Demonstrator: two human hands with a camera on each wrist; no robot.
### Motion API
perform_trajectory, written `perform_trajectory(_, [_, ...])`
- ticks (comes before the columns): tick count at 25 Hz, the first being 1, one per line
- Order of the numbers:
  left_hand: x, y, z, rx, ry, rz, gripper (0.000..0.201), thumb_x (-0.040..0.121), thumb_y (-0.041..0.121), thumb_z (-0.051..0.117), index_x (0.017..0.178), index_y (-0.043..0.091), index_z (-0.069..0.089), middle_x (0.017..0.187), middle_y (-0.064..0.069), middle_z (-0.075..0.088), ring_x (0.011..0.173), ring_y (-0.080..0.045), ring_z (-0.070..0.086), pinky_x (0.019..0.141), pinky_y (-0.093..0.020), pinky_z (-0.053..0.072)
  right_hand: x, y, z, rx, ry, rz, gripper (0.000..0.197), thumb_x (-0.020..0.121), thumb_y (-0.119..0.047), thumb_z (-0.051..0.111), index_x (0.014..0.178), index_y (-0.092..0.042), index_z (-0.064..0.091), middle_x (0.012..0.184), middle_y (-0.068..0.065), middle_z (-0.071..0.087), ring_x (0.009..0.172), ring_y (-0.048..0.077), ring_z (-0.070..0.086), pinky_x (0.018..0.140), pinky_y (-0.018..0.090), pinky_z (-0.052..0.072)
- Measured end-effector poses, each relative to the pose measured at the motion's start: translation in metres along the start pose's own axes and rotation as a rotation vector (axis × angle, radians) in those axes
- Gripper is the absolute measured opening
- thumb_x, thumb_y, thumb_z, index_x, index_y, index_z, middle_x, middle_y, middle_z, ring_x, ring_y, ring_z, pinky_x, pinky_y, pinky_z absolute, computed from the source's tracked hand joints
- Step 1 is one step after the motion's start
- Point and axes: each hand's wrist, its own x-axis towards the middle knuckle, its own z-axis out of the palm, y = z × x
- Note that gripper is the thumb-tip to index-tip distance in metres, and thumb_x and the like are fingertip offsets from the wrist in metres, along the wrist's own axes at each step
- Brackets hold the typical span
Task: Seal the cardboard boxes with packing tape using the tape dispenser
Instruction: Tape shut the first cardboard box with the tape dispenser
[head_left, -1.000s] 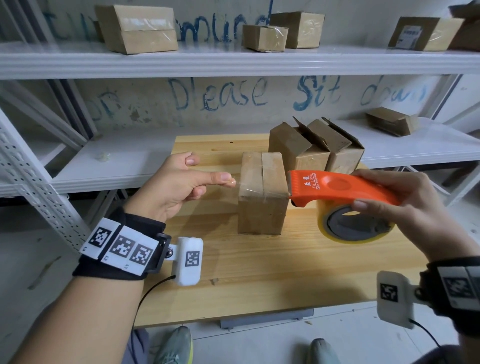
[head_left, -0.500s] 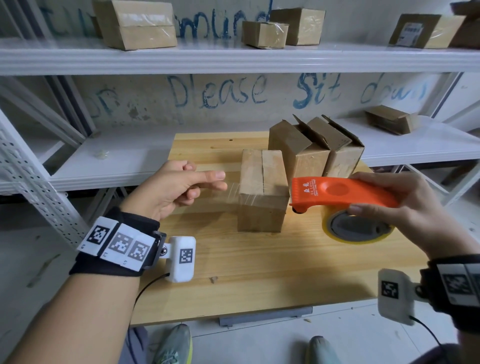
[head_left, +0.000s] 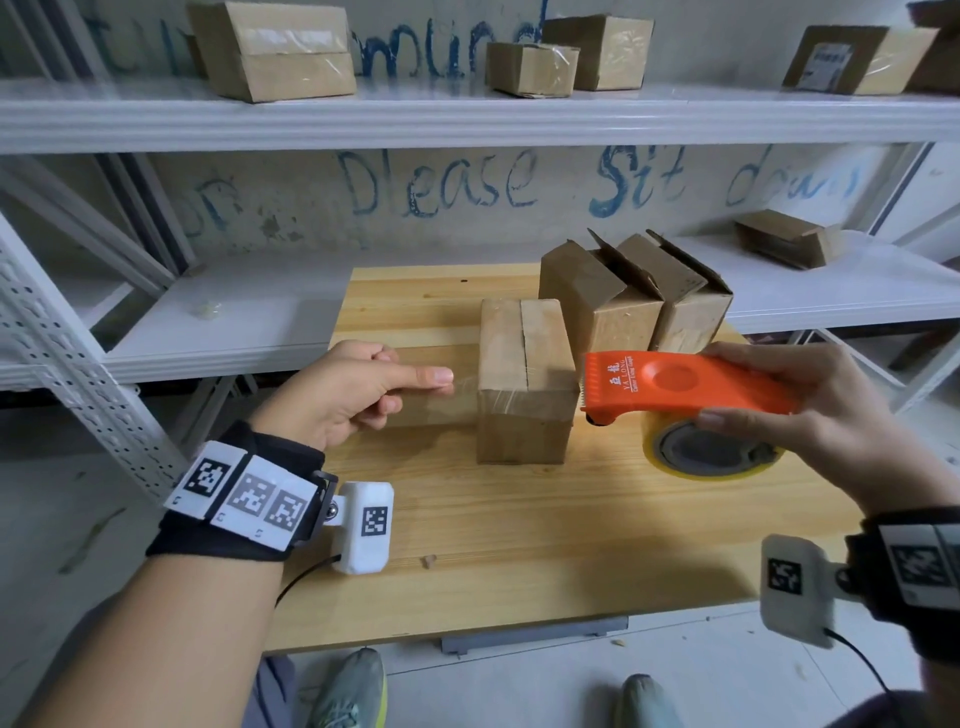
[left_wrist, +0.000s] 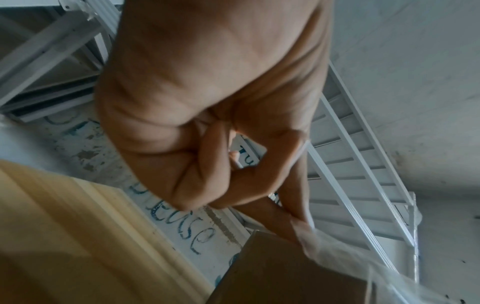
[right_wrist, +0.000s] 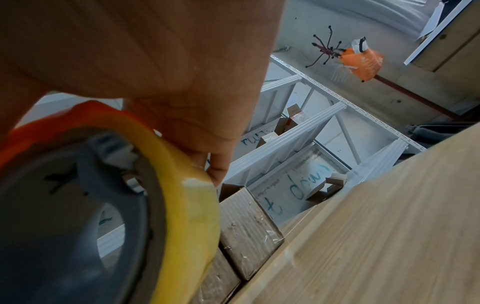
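Observation:
A closed cardboard box (head_left: 523, 358) stands upright in the middle of the wooden table (head_left: 519, 545). A strip of clear tape (head_left: 511, 397) crosses the box's near top edge. My left hand (head_left: 442, 381) pinches the tape's free end just left of the box. In the left wrist view the tape (left_wrist: 342, 261) runs from my left hand (left_wrist: 293, 218) over the box (left_wrist: 283, 275). My right hand (head_left: 727, 387) grips the orange tape dispenser (head_left: 670, 382), with its toothed edge at the box's upper right corner. Its yellow roll (head_left: 711, 457) hangs below; the roll (right_wrist: 189, 216) fills the right wrist view.
Two cardboard boxes with open flaps (head_left: 597, 306) (head_left: 685, 306) stand right behind the closed box. White metal shelves (head_left: 467, 117) behind the table carry several more boxes (head_left: 280, 52). My feet (head_left: 353, 691) show below the table's near edge.
Both hands have come down, bringing the stretched tape onto the box's near top edge. The left hand drew slightly left; the dispenser dropped to the box's right corner.

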Motion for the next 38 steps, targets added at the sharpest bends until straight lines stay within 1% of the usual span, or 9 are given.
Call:
perform_trajectory(5, [0.010, -0.012, 0.011, 0.073, -0.012, -0.103, 0.047, 0.084, 0.016, 0.078, 0.071, 0.023, 0.033, 0.084, -0.006, 0.069, 0.036, -0.003, 0.035, 0.035, -0.017, 0.021, 0.003, 0.004, 0.003, 0.001, -0.063, 0.025, 0.040, 0.057, -0.035, 0.085, 0.093, -0.051, 0.074, 0.090, -0.001, 0.075, 0.075, 0.016, 0.069, 0.064, 0.020, 0.050])
perform_trajectory(12, [0.005, -0.006, 0.019, 0.290, -0.016, 0.016, 0.027, 0.088, 0.019, 0.075, 0.075, 0.015, 0.053, 0.064, -0.001, 0.063, 0.043, -0.007, 0.046, 0.038, -0.017, 0.028, 0.002, 0.002, 0.010, -0.010, -0.075, 0.020, 0.045, 0.055, -0.056, 0.081, 0.096, -0.038, 0.074, 0.089, 0.011, 0.071, 0.071, 0.026, 0.065, 0.064, 0.036, 0.048])
perform_trajectory(15, [0.000, -0.003, 0.017, 0.472, 0.028, 0.093, 0.008, 0.088, 0.013, 0.073, 0.093, 0.016, 0.067, 0.086, 0.001, 0.072, 0.052, -0.010, 0.057, 0.046, -0.020, 0.036, 0.002, 0.005, 0.015, -0.069, -0.104, 0.028, 0.050, 0.057, -0.058, 0.081, 0.101, -0.036, 0.073, 0.086, 0.010, 0.072, 0.077, 0.031, 0.065, 0.070, 0.049, 0.050])
perform_trajectory(19, [-0.009, 0.007, -0.003, 0.615, -0.085, 0.377, 0.071, 0.077, -0.003, 0.080, 0.124, 0.044, 0.056, 0.139, 0.009, 0.052, 0.097, -0.009, 0.063, 0.078, -0.027, 0.055, 0.003, 0.005, 0.017, -0.066, -0.097, 0.021, 0.047, 0.058, -0.057, 0.083, 0.101, -0.040, 0.073, 0.087, 0.006, 0.073, 0.079, 0.028, 0.066, 0.071, 0.046, 0.051])
perform_trajectory(23, [-0.022, 0.013, 0.010, 0.910, -0.258, 0.523, 0.105, 0.068, 0.014, 0.091, 0.142, 0.062, 0.034, 0.156, 0.035, 0.017, 0.145, 0.001, 0.022, 0.118, -0.031, 0.026, 0.003, 0.005, 0.022, -0.031, -0.116, 0.020, 0.040, 0.060, -0.051, 0.085, 0.097, -0.044, 0.073, 0.088, 0.002, 0.074, 0.079, 0.024, 0.067, 0.070, 0.039, 0.051])
perform_trajectory(25, [-0.019, 0.006, 0.025, 0.931, -0.249, 0.575, 0.100, 0.068, 0.017, 0.091, 0.145, 0.052, 0.039, 0.158, 0.032, 0.022, 0.148, 0.005, 0.016, 0.123, -0.031, 0.016, 0.005, 0.008, 0.026, -0.095, -0.150, 0.008, 0.047, 0.060, -0.058, 0.083, 0.096, -0.029, 0.072, 0.082, 0.005, 0.071, 0.072, 0.024, 0.064, 0.065, 0.043, 0.050])
perform_trajectory(29, [-0.007, -0.005, 0.033, 0.905, -0.115, 0.640, 0.079, 0.073, -0.003, 0.080, 0.135, 0.041, 0.058, 0.153, 0.026, 0.039, 0.141, -0.004, 0.039, 0.121, -0.037, 0.030, 0.005, 0.015, 0.028, -0.174, -0.195, 0.008, 0.045, 0.065, -0.056, 0.080, 0.095, -0.027, 0.066, 0.077, -0.002, 0.066, 0.065, 0.014, 0.059, 0.057, 0.023, 0.044])
perform_trajectory(34, [0.001, -0.011, 0.026, 0.845, -0.082, 0.697, 0.062, 0.083, -0.007, 0.071, 0.125, 0.038, 0.064, 0.148, 0.024, 0.047, 0.135, -0.003, 0.047, 0.119, -0.034, 0.032, 0.002, 0.024, 0.027, -0.147, -0.238, 0.060, 0.033, 0.077, -0.041, 0.081, 0.101, -0.021, 0.069, 0.081, 0.005, 0.068, 0.073, 0.023, 0.063, 0.070, 0.045, 0.050])
perform_trajectory(38, [0.002, -0.013, 0.026, 0.831, -0.078, 0.697, 0.059, 0.086, -0.003, 0.071, 0.127, 0.038, 0.063, 0.150, 0.022, 0.046, 0.138, -0.003, 0.044, 0.122, -0.031, 0.027, -0.002, 0.019, 0.022, -0.107, -0.216, 0.014, 0.031, 0.076, -0.044, 0.078, 0.097, -0.023, 0.071, 0.076, 0.006, 0.066, 0.069, 0.022, 0.058, 0.066, 0.036, 0.044])
